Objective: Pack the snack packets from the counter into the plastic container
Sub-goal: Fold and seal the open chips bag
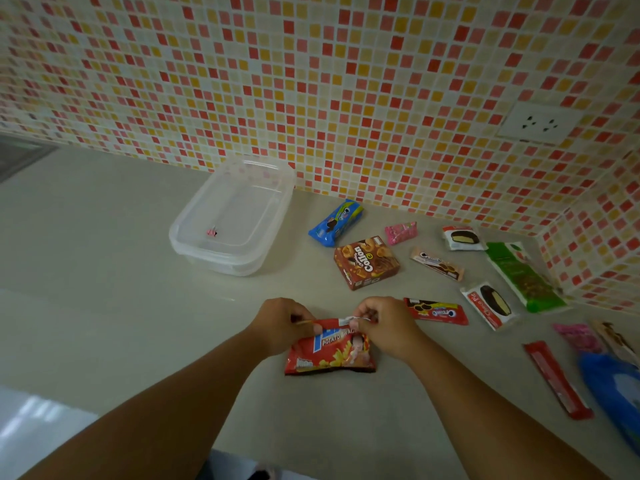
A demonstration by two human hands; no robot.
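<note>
A red potato snack packet (329,355) lies on the grey counter in front of me. My left hand (280,323) pinches its top edge at the left, and my right hand (384,325) pinches the same edge at the right. The clear plastic container (194,244) stands open at the back, left of the packets, with a small pink item (212,232) inside. Other snacks lie to the right: a blue cookie packet (336,221), a brown Collon box (366,263), a small pink packet (401,233), and a red cookie packet (436,311).
Further right lie two choco pie packets (462,238) (490,304), a beige wafer packet (437,263), a long green packet (523,275), a red stick packet (556,379) and a blue bag (613,386). The tiled wall with a socket (538,124) stands behind.
</note>
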